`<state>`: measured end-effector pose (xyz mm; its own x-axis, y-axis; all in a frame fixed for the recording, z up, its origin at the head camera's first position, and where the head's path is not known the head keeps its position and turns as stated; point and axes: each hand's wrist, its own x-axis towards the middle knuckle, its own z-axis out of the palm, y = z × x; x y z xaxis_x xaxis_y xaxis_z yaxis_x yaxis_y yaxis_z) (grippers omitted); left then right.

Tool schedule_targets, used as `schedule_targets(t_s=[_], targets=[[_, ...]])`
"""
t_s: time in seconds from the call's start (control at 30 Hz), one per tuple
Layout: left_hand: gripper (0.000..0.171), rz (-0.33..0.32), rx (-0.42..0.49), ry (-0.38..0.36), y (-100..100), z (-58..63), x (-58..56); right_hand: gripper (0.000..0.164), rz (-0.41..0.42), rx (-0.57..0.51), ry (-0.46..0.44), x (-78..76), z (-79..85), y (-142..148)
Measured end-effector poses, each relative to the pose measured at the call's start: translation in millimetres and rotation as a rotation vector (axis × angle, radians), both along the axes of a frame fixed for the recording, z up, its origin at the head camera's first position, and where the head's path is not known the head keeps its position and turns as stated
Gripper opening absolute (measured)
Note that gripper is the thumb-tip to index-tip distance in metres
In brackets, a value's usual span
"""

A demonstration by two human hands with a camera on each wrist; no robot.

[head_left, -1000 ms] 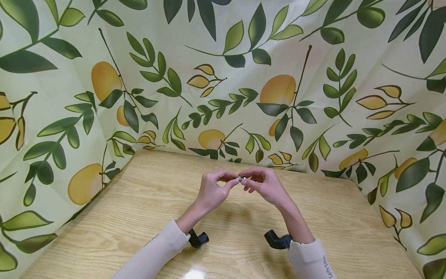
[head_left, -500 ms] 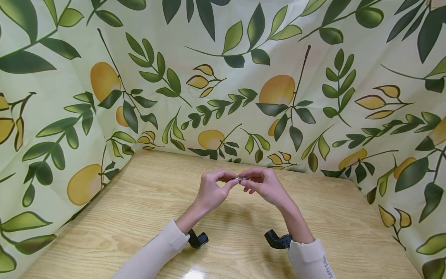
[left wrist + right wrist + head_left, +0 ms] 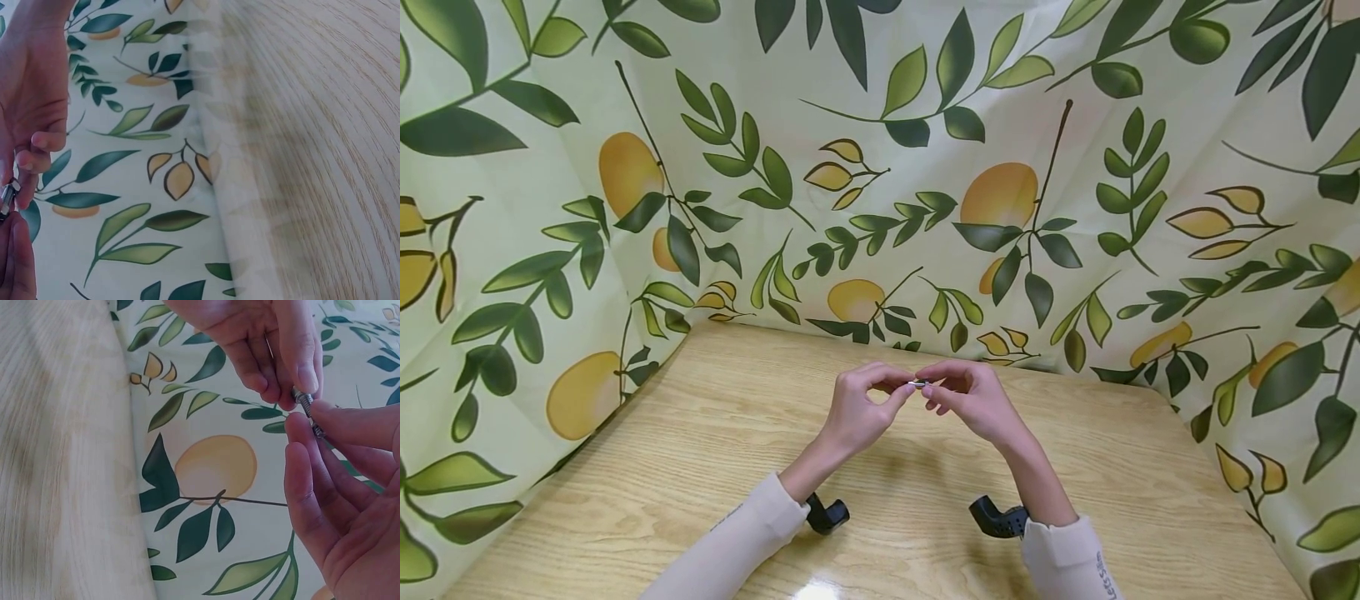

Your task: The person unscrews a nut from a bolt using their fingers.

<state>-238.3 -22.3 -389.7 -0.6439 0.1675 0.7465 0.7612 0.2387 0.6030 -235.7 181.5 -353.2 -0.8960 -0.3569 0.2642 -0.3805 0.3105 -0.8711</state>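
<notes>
One cream fabric backdrop printed with green leaves and orange fruit [image 3: 917,183] rises behind and to the left of the pale wood-grained tabletop [image 3: 700,442]. Over that surface reach two beige sleeves [image 3: 737,533], ending in bare hands that meet near the far edge. The left hand [image 3: 859,410] holds a narrow fingertip pinch, thumb against fingers; the right hand [image 3: 973,404] pinches likewise from its own side. Black plastic angled wrist mounts [image 3: 997,517] hang beneath the forearms. Smallest is the slim silver metal threaded piece [image 3: 304,401], held above the tabletop between both sets of fingertips; whether it is a single part or two joined, I cannot tell.

For so small a thing, I would line both pinches up along its length, steady one end and make any turn with the other hand, gently and square to the threads. Tilting could bind the ridges; squeezing hard could make smooth metal slip.
</notes>
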Motion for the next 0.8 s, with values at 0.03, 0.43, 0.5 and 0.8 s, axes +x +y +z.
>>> schedule_targets(t_s=[0.03, 0.43, 0.5, 0.8], targets=[[0.009, -0.002, -0.002, -0.003, 0.0, 0.0, -0.1, 0.025, -0.004, 0.001, 0.002, 0.1, 0.0, 0.1], [0.007, -0.018, 0.011, -0.068, -0.9, -0.3, -0.1, 0.025, 0.004, 0.032, -0.037, -2.4, -1.0, 1.0], [0.007, -0.019, 0.015, -0.065, -0.8, -0.3, -0.1, 0.025, 0.004, 0.035, -0.043, -2.6, -1.0, 0.5], [0.007, -0.023, 0.024, -0.055, 0.5, -2.1, -1.9, 0.025, -0.001, 0.026, -0.028, -2.1, -0.6, 0.9]])
